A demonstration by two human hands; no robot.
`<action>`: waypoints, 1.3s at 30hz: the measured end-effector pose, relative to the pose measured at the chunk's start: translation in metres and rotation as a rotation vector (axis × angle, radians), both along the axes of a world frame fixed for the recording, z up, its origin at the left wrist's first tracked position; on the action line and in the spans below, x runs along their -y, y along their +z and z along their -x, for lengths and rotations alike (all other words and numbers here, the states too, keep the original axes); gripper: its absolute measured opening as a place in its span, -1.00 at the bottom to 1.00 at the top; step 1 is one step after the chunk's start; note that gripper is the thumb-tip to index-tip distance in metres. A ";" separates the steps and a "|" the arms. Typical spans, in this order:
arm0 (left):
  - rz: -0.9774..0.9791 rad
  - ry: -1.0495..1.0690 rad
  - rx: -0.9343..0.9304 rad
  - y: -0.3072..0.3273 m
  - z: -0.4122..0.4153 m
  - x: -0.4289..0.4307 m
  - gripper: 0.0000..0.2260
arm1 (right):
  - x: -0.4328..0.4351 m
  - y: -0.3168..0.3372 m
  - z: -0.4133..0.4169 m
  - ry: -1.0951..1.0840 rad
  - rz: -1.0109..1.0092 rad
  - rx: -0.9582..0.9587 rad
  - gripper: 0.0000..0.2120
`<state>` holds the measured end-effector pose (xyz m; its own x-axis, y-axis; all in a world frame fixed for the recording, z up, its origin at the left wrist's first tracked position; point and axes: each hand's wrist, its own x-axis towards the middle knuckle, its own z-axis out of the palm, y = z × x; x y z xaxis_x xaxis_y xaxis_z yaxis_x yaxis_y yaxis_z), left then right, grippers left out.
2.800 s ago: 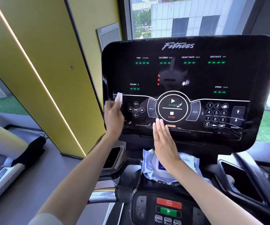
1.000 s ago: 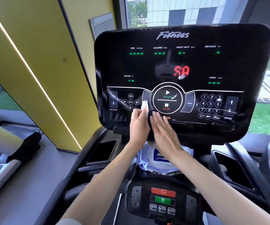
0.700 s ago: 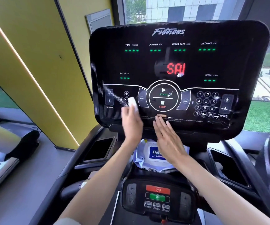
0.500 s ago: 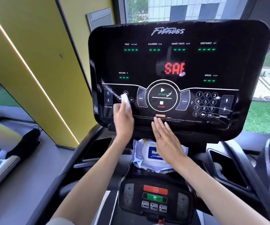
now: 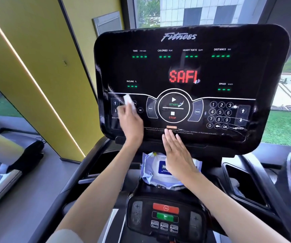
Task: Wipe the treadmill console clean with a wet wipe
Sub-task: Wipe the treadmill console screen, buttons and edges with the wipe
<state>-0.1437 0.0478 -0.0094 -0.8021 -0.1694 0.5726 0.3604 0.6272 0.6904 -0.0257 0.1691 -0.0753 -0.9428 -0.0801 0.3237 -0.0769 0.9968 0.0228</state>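
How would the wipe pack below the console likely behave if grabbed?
The wipe pack looks crinkled and soft-sided, so it would probably flex rather than stay stiff. Its film looks glossy, so possibly slippery. Lying flat, it seems unlikely to roll.

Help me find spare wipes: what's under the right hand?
A wipe pack lies under the right hand, below the console. The hand covers part of its blue label.

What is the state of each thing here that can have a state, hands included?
treadmill console, switched on, red letters lit, streaks near the keypad.
wet wipe, folded, pressed on the console's left side.
left hand, holds the wet wipe.
right hand, flat, fingertips on the console's lower edge.
wipes pack, lying under the console; flap hidden.
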 end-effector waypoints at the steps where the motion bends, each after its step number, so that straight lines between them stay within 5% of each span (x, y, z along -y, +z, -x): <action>1: 0.120 -0.113 -0.080 -0.005 -0.008 -0.009 -0.81 | 0.000 0.000 0.000 -0.001 -0.005 0.003 -0.26; 3: 0.423 -0.420 -0.195 -0.019 -0.021 -0.019 -0.65 | -0.001 0.001 -0.001 -0.002 -0.015 0.009 -0.27; 5: 0.525 -0.531 -0.262 -0.016 -0.009 -0.009 -0.58 | -0.001 0.001 -0.002 -0.005 -0.028 0.019 -0.26; 10: 0.028 -0.113 -0.067 0.015 0.018 0.008 -0.81 | 0.000 -0.003 0.000 -0.012 -0.003 0.015 -0.21; 15: 0.594 -0.665 -0.304 0.002 0.009 0.007 -0.49 | 0.000 -0.001 0.000 -0.023 -0.003 0.023 -0.19; 20: 0.041 -0.165 -0.087 0.034 0.031 0.012 -0.74 | 0.001 -0.002 0.000 -0.005 0.033 0.005 -0.22; 25: 0.695 -0.749 -0.309 0.007 0.016 0.003 -0.44 | 0.000 -0.001 -0.001 -0.012 0.019 0.020 -0.20; 30: 0.148 -0.294 -0.167 0.027 0.027 0.009 -0.74 | 0.001 -0.002 -0.001 -0.010 0.023 0.007 -0.25; 35: 0.876 -0.807 -0.331 0.003 0.008 0.002 -0.30 | -0.002 0.000 -0.003 0.001 0.004 0.018 -0.23; 39: 0.350 -0.492 -0.237 0.026 0.028 -0.003 -0.45 | -0.019 0.004 -0.014 -0.020 0.042 -0.036 -0.24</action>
